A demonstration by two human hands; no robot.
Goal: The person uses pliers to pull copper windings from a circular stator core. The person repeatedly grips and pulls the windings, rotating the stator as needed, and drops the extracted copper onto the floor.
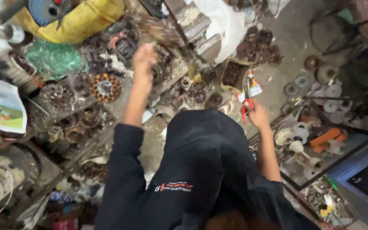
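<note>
Red-handled pliers [246,99] | gripped in the closed right hand [256,113], right of centre, tips pointing far; left hand [144,57] | raised over the far cluttered bench [120,106], blurred, grip cannot be told; copper-wound stator [104,87] | just left of the left forearm; white plastic spools [297,136] | near right.

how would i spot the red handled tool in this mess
Start at the dark-clothed torso filling the lower middle, then follow the bare arm on the picture's right up to the right hand. The pliers stick up from that fist; their bright red handles stand out against the grey floor and the rusty brown parts nearby.
</note>
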